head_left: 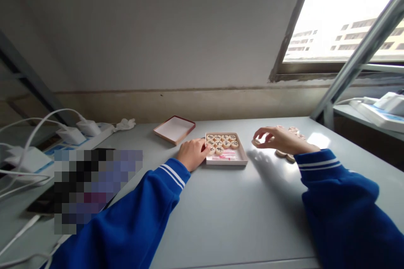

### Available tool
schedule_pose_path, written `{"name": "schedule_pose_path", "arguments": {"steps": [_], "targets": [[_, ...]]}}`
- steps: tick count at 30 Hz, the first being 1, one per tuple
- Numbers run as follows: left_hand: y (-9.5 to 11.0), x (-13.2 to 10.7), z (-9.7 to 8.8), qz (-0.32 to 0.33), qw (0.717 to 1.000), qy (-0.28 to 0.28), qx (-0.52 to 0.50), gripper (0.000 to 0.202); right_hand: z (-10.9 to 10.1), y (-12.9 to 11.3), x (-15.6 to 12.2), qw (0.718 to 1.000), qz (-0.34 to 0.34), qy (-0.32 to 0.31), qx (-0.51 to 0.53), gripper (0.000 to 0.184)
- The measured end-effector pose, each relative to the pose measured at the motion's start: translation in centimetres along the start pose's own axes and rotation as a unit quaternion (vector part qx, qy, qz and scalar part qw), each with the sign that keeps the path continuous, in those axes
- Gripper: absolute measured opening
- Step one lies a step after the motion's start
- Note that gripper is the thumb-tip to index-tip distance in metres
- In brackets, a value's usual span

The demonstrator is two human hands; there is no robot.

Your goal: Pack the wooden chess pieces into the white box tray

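Note:
A shallow box (229, 162) sits on the table with Chinese chess pieces (218, 143) in rows, their dark characters facing up. In its front part lies a clear packet with pink print (225, 155). My left hand (193, 153) is closed at the box's left wall, its fingertips over the edge beside the pieces. To the right of the box, my right hand (274, 138) is raised above the table, pinching one Chinese chess piece (256, 143) between thumb and fingers. Behind and under that hand are more loose pieces (293, 130), partly hidden.
The box lid (175, 129) lies inside up behind my left hand. At left are a power strip (102, 128) with white plugs and cables, and a dark device, partly pixelated. A wall stands behind the table (227, 214); metal frame bars rise on both sides.

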State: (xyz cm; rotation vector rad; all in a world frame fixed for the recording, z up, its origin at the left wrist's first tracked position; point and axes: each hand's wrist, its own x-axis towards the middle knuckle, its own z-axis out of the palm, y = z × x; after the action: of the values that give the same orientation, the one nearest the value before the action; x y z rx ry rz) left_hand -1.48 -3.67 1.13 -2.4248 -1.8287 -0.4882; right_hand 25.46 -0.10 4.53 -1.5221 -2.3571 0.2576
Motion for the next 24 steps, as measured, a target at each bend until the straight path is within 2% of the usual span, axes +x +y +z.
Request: {"name": "schedule_pose_path", "arguments": {"steps": [3,7,13,20,24], "targets": [[0.0,0.0,-0.1,0.0,1.0,-0.003,-0.001,0.03,0.5,-2.4,0.1,0.998,-0.059,-0.009,0.026,0.027],[-0.1,0.0,-0.1,0.003,1.0,-0.003,-0.001,0.031,2.0,-4.3,0.3,0.994,-0.112,0.008,-0.007,0.019],[0.0,0.0,-0.2,-0.006,1.0,-0.019,-0.001,0.032,3.2,-6.1,-0.1,0.99,-0.122,0.003,-0.067,0.017],[0.0,0.0,-0.3,0.0,1.0,-0.018,0.0,0.033,3.4,-6.7,-0.2,0.977,-0.119,0.073,-0.163,0.015],[-0.1,0.0,-0.2,0.008,1.0,-0.006,0.001,0.032,3.6,-7.1,-0.3,0.974,-0.128,0.071,-0.176,0.014]]}}
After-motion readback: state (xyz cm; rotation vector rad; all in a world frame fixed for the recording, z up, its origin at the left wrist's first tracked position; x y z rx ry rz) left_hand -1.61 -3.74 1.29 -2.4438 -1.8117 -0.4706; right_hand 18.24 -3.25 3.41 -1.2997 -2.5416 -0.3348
